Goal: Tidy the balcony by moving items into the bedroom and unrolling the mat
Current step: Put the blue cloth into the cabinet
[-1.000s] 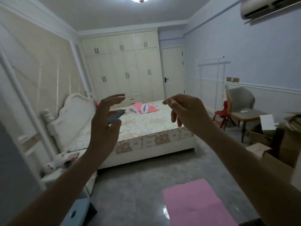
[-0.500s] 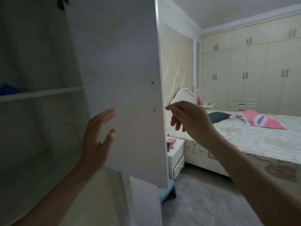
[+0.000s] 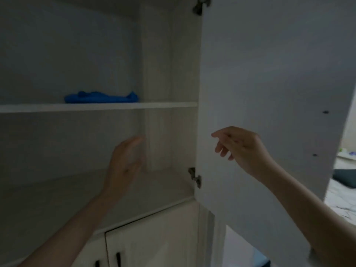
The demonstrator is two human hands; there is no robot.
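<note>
Fingers (image 3: 219, 149) of my right hand (image 3: 240, 149) hung loosely curled and held nothing, hovering in front of the open door's (image 3: 269, 74) inner face. My left hand (image 3: 125, 162) was relaxed too, fingers straight, reaching into the cupboard below the shelf (image 3: 96, 107), blurred. On that shelf, above and left of my left hand, lay a blue cloth (image 3: 102, 97), its long axis along the shelf edge. No mat or balcony item showed, so I could not place them. Left hand was nearer the cloth; the right was nearer the door, which I judged would be swung shut next.
</note>
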